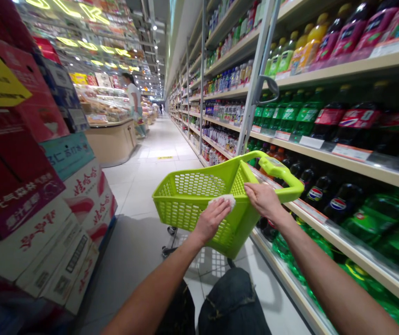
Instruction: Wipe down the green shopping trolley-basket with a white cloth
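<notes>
Knees in jeans point(232, 298) lowest in view. Left grip point(212, 217) curled on white cloth point(224, 200), pressing it to near rim of green basket point(185, 209) (on wheels, in aisle). Right grip point(264, 199) closed over same rim, beside drinks shelf point(353, 164).

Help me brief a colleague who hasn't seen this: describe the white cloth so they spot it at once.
Beside the drinks shelves on the right stands a lime-green basket on wheels. On its near rim, under the left hand, lies a small cloth. It alone is white; the right hand beside it grips bare rim.
</notes>
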`<state>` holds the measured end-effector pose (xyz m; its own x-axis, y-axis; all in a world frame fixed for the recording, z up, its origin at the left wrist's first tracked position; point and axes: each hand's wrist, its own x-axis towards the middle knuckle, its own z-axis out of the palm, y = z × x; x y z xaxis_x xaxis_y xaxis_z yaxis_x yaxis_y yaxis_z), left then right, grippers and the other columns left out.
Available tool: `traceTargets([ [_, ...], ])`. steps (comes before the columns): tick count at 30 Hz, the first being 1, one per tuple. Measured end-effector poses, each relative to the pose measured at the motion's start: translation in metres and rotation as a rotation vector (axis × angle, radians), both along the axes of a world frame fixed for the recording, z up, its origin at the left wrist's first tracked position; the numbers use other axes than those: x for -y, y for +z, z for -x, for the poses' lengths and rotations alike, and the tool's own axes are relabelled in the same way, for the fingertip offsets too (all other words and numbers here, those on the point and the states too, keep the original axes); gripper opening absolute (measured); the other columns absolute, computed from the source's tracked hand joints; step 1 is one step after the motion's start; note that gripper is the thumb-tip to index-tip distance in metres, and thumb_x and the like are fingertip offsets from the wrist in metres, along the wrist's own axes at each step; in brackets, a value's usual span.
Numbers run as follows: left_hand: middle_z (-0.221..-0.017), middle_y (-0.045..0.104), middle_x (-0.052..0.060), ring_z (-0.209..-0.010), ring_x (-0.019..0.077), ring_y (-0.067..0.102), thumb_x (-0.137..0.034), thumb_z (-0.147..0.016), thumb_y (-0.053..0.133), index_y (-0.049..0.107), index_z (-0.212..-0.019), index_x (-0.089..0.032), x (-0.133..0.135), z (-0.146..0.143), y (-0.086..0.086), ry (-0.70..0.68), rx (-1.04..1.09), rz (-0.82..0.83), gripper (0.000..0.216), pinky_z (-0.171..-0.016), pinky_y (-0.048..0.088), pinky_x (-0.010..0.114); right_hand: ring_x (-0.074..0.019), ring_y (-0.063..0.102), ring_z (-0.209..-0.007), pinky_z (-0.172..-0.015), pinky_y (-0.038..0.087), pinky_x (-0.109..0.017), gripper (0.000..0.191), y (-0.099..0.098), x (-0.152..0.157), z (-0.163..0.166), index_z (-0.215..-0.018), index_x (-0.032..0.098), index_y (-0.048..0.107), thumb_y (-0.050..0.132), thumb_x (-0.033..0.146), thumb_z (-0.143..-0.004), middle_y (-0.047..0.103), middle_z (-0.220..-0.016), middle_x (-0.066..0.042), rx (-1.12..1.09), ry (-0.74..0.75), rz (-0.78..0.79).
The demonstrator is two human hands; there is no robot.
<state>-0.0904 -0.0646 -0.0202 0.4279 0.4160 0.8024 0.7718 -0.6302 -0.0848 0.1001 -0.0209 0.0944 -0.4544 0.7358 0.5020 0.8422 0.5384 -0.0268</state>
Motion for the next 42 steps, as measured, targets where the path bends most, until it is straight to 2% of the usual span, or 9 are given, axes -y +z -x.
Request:
traceTargets([
  [3,-0.122,0.054,0.009,-0.126,0.0175,0.032,-0.012,-0.088,0.030,0.046,-0.121,-0.016,-0.008,0.006,0.000,0.046,0.028,-0.029,0.036,-0.099,0.040,0.041,-0.0169,0.058,-0.096,-0.082,0.032,-0.031,0.032,-0.010,0.005,0.026,-0.101,0.020,0.060,0.033,0.031,-0.089,0.066,-0.102,-0.004,0.030,0.054,0.033],
  [9,-0.115,0.059,0.009,-0.121,0.0171,0.041,-0.015,-0.087,0.036,0.049,-0.117,-0.014,0.003,0.030,-0.048,0.047,-0.125,0.085,0.032,-0.095,0.044,0.038,-0.0171,0.057,-0.092,-0.080,0.025,-0.033,0.027,-0.030,0.011,0.037,-0.096,0.022,0.061,0.036,0.030,-0.088,0.066,-0.099,-0.004,0.138,0.086,-0.032],
  [16,-0.124,0.052,0.009,-0.127,0.0180,0.030,-0.011,-0.088,0.031,0.045,-0.122,-0.017,0.006,0.062,-0.013,0.144,0.060,-0.062,0.037,-0.101,0.036,0.042,-0.0175,0.058,-0.088,-0.084,0.022,-0.035,0.030,-0.029,0.006,0.044,-0.093,0.023,0.061,0.033,0.032,-0.089,0.068,-0.092,-0.003,0.103,0.037,0.040],
  [18,-0.124,0.053,0.009,-0.126,0.0181,0.031,-0.011,-0.088,0.032,0.046,-0.121,-0.018,0.001,0.071,-0.018,0.173,0.073,-0.071,0.037,-0.100,0.038,0.042,-0.0174,0.058,-0.088,-0.084,0.022,-0.035,0.031,-0.030,0.006,0.053,-0.093,0.023,0.061,0.032,0.032,-0.090,0.067,-0.092,-0.003,0.105,0.058,0.073],
  [24,-0.114,0.060,0.008,-0.121,0.0171,0.041,-0.009,-0.087,0.031,0.052,-0.115,-0.017,0.013,0.091,-0.072,0.163,-0.007,0.020,0.036,-0.093,0.046,0.039,-0.0156,0.057,-0.091,-0.081,0.024,-0.032,0.028,-0.043,0.005,0.060,-0.095,0.021,0.061,0.035,0.031,-0.089,0.066,-0.098,-0.003,0.097,0.121,0.003],
  [31,-0.123,0.053,0.008,-0.126,0.0180,0.032,-0.010,-0.087,0.032,0.047,-0.120,-0.018,0.019,0.112,-0.036,0.239,0.077,-0.030,0.037,-0.101,0.037,0.043,-0.0170,0.057,-0.088,-0.084,0.023,-0.034,0.028,-0.054,0.006,0.057,-0.092,0.020,0.064,0.039,0.031,-0.087,0.067,-0.095,-0.003,0.032,0.074,-0.108],
  [33,-0.122,0.054,0.008,-0.125,0.0174,0.033,-0.011,-0.088,0.032,0.048,-0.119,-0.018,0.016,0.113,-0.041,0.236,0.061,-0.013,0.036,-0.100,0.038,0.042,-0.0170,0.058,-0.087,-0.085,0.023,-0.034,0.027,-0.055,0.008,0.056,-0.091,0.020,0.064,0.039,0.030,-0.087,0.067,-0.094,-0.003,0.022,0.071,-0.129],
  [38,-0.118,0.058,0.007,-0.122,0.0166,0.038,-0.013,-0.088,0.033,0.050,-0.117,-0.018,0.029,0.114,-0.083,0.209,-0.009,0.091,0.034,-0.096,0.043,0.039,-0.0165,0.057,-0.086,-0.086,0.024,-0.034,0.027,-0.056,0.011,0.051,-0.092,0.020,0.064,0.039,0.030,-0.087,0.067,-0.093,-0.003,0.028,0.086,-0.149],
  [42,-0.121,0.055,0.007,-0.124,0.0175,0.036,-0.010,-0.087,0.033,0.048,-0.120,-0.019,0.040,0.124,-0.070,0.225,0.036,0.042,0.037,-0.098,0.041,0.040,-0.0166,0.057,-0.086,-0.087,0.022,-0.034,0.025,-0.057,0.013,0.047,-0.091,0.020,0.064,0.041,0.029,-0.086,0.067,-0.093,-0.003,0.014,0.060,-0.155],
])
